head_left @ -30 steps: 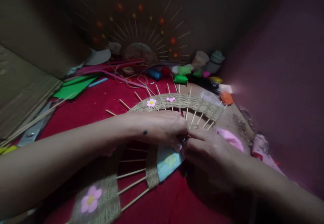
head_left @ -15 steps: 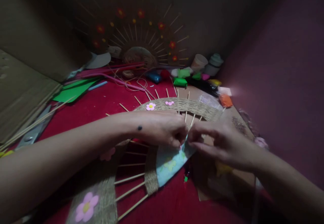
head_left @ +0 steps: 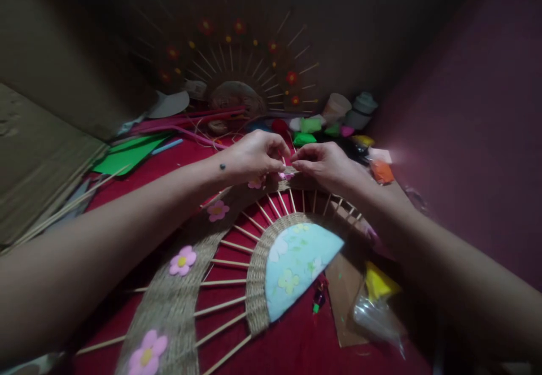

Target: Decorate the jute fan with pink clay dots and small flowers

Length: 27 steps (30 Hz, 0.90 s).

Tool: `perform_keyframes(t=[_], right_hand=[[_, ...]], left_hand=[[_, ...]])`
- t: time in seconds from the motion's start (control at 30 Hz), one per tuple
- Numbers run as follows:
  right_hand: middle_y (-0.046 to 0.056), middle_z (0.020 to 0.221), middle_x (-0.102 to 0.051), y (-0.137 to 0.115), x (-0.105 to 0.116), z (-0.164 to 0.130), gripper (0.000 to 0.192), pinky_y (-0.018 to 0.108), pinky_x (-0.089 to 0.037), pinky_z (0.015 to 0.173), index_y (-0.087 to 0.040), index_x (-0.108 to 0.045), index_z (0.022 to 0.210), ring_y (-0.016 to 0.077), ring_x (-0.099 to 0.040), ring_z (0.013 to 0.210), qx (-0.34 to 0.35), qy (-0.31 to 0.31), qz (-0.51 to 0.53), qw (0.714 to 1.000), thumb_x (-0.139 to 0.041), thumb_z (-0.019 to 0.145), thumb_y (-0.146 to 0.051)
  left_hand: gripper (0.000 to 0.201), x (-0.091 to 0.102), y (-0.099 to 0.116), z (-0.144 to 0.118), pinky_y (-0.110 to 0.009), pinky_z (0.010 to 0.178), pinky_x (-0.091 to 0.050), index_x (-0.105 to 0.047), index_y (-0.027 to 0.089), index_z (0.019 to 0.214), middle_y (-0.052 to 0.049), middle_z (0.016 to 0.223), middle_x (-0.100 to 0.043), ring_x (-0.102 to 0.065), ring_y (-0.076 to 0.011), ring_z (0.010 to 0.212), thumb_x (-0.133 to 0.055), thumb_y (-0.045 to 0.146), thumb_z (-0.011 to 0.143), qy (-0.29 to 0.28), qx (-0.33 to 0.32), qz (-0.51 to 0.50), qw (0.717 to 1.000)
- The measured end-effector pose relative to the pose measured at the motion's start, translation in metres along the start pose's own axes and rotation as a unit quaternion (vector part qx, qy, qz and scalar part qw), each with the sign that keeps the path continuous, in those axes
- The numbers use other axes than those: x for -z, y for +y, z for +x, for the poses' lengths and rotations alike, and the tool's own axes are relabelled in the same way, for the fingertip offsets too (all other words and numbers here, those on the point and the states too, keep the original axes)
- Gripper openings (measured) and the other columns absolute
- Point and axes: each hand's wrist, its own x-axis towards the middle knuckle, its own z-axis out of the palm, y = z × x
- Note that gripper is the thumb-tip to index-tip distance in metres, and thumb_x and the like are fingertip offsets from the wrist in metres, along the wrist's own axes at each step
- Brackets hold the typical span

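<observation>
A fan-shaped piece of thin wooden sticks has a twine-wrapped outer band, an inner twine band and a light blue half-round centre with painted flowers. Over the top of the outer band, my left hand curls thumb and forefinger in a loose pinch. My right hand meets it from the other side, its fingertips pinched close to the left ones. Whatever the fingertips hold is too small to make out. Just beneath them, pink petals lie on the band. Pink clay flowers with yellow centres decorate its left side.
Clay packets, a cup and a lidded jar stand at the back. A second fan with red flowers leans behind. Green sheet lies left; yellow clay packet and cardboard lie right.
Both hands have moved up and away from the blue centre to the top of the outer band. The blue half-round and the yellow packet now show uncovered.
</observation>
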Motion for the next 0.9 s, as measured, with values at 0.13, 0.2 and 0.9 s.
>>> perform_keyframes(t=[0.13, 0.2, 0.9], right_hand=[[-0.001, 0.062, -0.063, 0.002, -0.008, 0.003, 0.007, 0.022, -0.039, 0.058, -0.012, -0.07, 0.074, 0.0101, -0.054, 0.058, -0.017, -0.001, -0.023, 1.0, -0.063, 0.074, -0.012], [0.0, 0.063, -0.064, 0.004, -0.009, 0.004, 0.006, 0.022, -0.039, 0.057, -0.014, -0.07, 0.075, 0.0108, -0.055, 0.059, -0.016, 0.003, -0.057, 0.998, -0.064, 0.074, -0.013], [0.007, 0.09, -0.068, 0.021, -0.019, 0.006, 0.026, 0.026, -0.044, 0.07, -0.018, -0.076, 0.086, 0.0164, -0.06, 0.076, 0.105, -0.018, -0.213, 0.971, -0.052, 0.079, -0.009]], left_hand=[[0.015, -0.005, -0.013, 0.007, -0.023, 0.049, -0.041, -0.07, 0.014, 0.086, -0.001, 0.061, -0.065, -0.054, -0.0099, 0.048, -0.058, 0.019, 0.078, 0.047, -0.038, 0.087, 0.994], [0.015, -0.007, -0.019, 0.01, -0.022, 0.052, -0.041, -0.072, 0.015, 0.083, -0.001, 0.063, -0.065, -0.057, -0.0108, 0.054, -0.06, 0.023, 0.078, 0.08, -0.07, 0.159, 0.981], [0.019, -0.011, -0.029, 0.015, -0.024, 0.061, -0.042, -0.072, 0.015, 0.089, -0.005, 0.074, -0.071, -0.059, -0.0129, 0.059, -0.057, 0.021, 0.079, 0.125, -0.084, 0.26, 0.954]])
